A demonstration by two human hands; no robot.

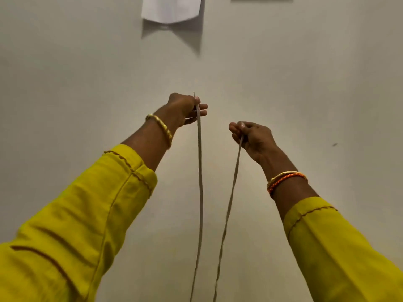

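Plain beige wall behind, with one white paper hung high. Two strands of grey cord: one pinched in left hand, other clenched in right hand.

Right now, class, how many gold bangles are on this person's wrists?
2: the left-wrist bangle and the right-wrist bangle, beside an orange braided band. The yellow sleeves may hide others.

Both strands of the grey cord ran off the bottom edge, so any join between them went unseen. Above the cord, the white sheet was cut by the top edge. The curled fingers of the right hand hid the cord's stretch inside it. A dark speck right of the cord was too small to identify.
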